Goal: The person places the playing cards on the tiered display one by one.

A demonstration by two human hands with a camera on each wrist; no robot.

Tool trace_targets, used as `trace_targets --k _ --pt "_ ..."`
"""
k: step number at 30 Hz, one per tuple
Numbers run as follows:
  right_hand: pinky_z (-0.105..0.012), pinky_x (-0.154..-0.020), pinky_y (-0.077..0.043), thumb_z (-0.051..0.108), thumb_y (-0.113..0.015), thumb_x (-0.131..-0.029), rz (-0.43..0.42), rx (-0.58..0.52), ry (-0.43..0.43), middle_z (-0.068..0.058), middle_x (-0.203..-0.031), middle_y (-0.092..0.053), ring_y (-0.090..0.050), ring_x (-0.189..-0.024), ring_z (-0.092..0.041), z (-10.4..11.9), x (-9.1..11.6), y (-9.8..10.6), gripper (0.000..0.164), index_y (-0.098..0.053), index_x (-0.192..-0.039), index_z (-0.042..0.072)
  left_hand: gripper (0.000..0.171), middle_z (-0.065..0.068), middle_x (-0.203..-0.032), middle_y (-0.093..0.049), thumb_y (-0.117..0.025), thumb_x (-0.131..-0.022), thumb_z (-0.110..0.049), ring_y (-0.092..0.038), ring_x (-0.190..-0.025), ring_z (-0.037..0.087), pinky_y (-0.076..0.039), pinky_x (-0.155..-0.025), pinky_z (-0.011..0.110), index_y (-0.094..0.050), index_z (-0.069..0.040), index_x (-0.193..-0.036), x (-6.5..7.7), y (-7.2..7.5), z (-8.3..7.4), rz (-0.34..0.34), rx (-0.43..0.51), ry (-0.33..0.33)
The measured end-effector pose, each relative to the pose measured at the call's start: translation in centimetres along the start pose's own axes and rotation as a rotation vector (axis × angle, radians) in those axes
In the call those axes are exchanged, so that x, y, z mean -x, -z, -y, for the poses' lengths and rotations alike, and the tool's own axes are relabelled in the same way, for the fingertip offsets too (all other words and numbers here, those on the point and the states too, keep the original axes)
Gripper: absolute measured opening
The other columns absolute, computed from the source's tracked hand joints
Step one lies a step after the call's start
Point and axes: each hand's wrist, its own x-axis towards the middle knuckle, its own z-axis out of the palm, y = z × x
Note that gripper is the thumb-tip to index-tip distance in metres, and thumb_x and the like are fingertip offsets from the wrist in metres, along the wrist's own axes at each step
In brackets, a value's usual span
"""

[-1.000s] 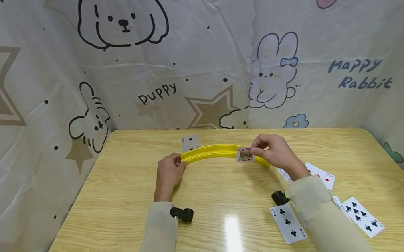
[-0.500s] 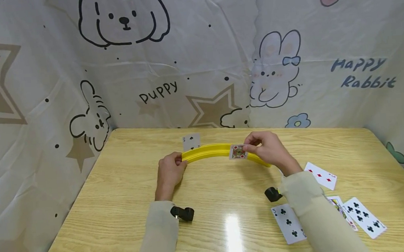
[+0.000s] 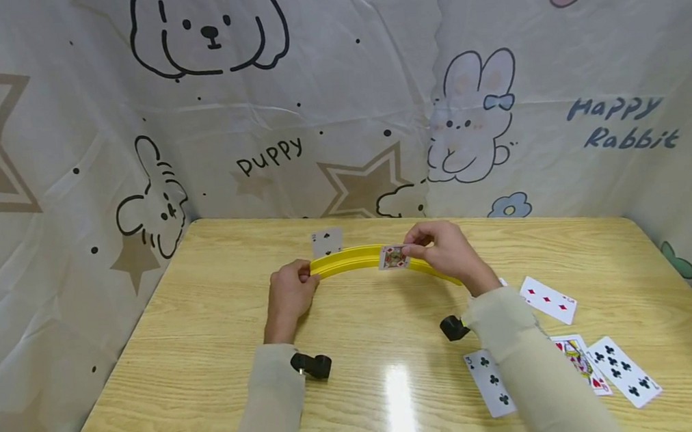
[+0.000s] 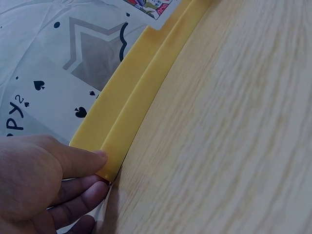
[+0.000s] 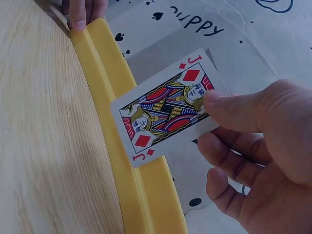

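A curved yellow card holder (image 3: 356, 259) lies near the back of the table, a long groove along its length. My left hand (image 3: 290, 296) grips its left end, thumb (image 4: 92, 161) on the front and fingers behind. Close to that end, a two of spades (image 3: 326, 241) stands up at the back of the holder. Between thumb and fingers my right hand (image 3: 444, 252) pinches a jack of diamonds (image 5: 165, 105) by one edge. In the head view the jack overlaps the middle of the holder, its face toward me and its lower edge over the groove.
Loose playing cards lie face up at the right: a three of clubs (image 3: 487, 382), a red hearts face card (image 3: 584, 363), another clubs card (image 3: 625, 370) and a diamonds card (image 3: 549, 299). My right sleeve (image 3: 531, 357) covers some of them. A printed curtain (image 3: 333, 73) hangs behind the table.
My right hand has moved left along the holder with the jack of diamonds, uncovering more of the hearts card. The left hand has stayed on the holder's end.
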Motion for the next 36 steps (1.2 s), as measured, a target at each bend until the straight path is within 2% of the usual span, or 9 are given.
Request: trace_targets --k 14,20,36 --pt "-0.037 -0.070 -0.047 0.012 -0.073 -0.093 0.031 -0.043 0.014 -0.005 -0.087 -0.067 -0.059 -0.084 -0.025 0.9 -1.7 -1.6 0.006 -0.072 -0.090 0.007 0.033 0.014 -0.105 -0.070 -0.074 -0.092 -0.011 -0.065 -0.095 0.025 -0.055 -0.084 0.038 -0.068 0.000 -0.123 -0.2 0.2 0.1 -0.008 -0.009 -0.024" --pt "-0.038 -0.070 -0.047 0.013 -0.073 -0.093 0.034 -0.030 0.014 -0.005 -0.087 -0.067 -0.058 -0.085 -0.025 1.3 -2.3 -2.1 0.007 -0.072 -0.089 0.007 0.035 0.014 -0.106 -0.070 -0.073 -0.092 -0.011 -0.065 -0.095 0.024 -0.054 -0.085 0.038 -0.067 0.000 -0.125 -0.2 0.4 -0.1 0.007 -0.009 -0.014" --pt "-0.034 -0.066 -0.048 0.008 -0.074 -0.091 0.041 -0.066 0.048 -0.005 -0.085 -0.068 -0.059 -0.081 -0.024 1.6 -3.4 -3.9 0.004 -0.073 -0.089 0.005 0.033 0.013 -0.105 -0.070 -0.073 -0.093 -0.011 -0.065 -0.095 0.024 -0.054 -0.085 0.037 -0.068 0.000 -0.124 -0.2 0.3 0.1 0.023 -0.005 -0.013"
